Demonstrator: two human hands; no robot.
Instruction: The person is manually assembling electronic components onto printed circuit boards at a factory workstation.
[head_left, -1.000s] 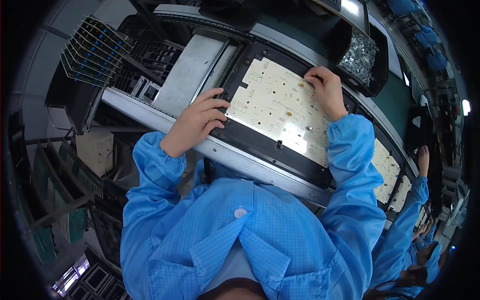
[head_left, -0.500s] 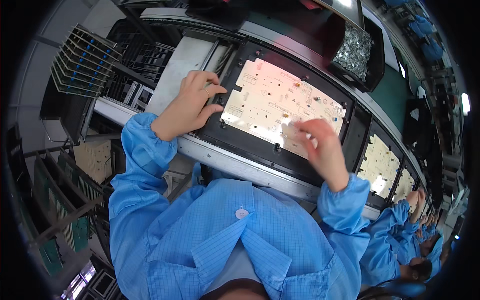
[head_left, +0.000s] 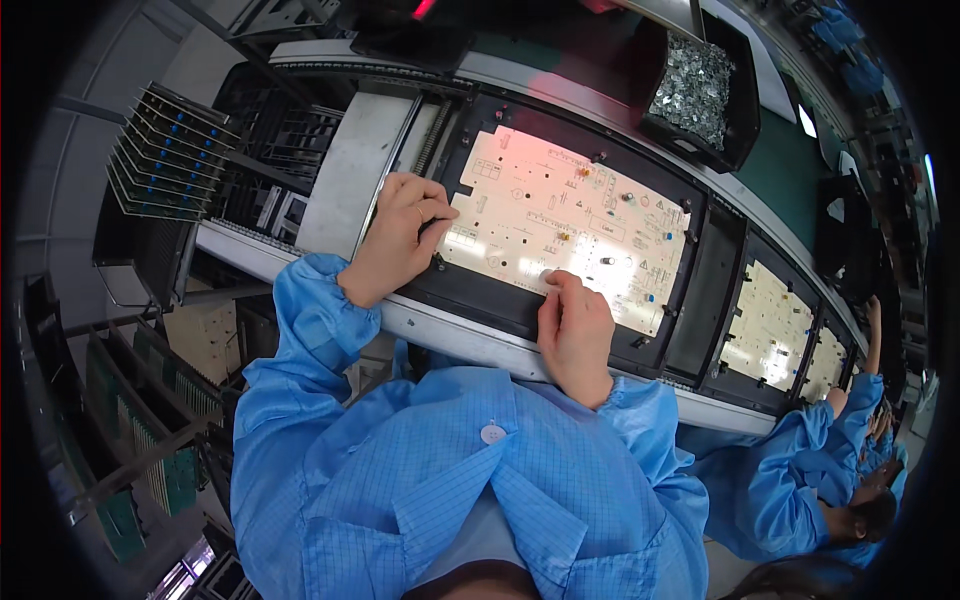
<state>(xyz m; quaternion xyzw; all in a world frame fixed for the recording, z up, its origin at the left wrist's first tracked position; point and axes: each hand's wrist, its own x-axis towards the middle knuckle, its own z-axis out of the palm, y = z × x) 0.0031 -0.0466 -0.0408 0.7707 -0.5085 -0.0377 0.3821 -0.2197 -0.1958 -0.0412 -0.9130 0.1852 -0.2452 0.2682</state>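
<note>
Head view shows a cream circuit board (head_left: pixel 508 213) lying in a black frame (head_left: pixel 480 295). The left hand (head_left: pixel 400 240), fingers bent, is at the board's left edge; the right hand (head_left: pixel 578 330), fingers curled, is at its near edge. Whether either grasps anything, I cannot tell.

The cream circuit board (head_left: pixel 548 226) nearest the person is carrying small dark print: a rectangular outline (head_left: pixel 607 226) is framing one short line right of centre, and an outlined grid (head_left: pixel 487 168) is holding tiny characters toward the upper left corner. Triangular warning signs (head_left: pixel 660 205) are showing toward its right side, while a fine row of characters is running near the lower edge, too small to be read. On the next cream board (head_left: pixel 770 322) along the line, the printing is staying illegible.
</note>
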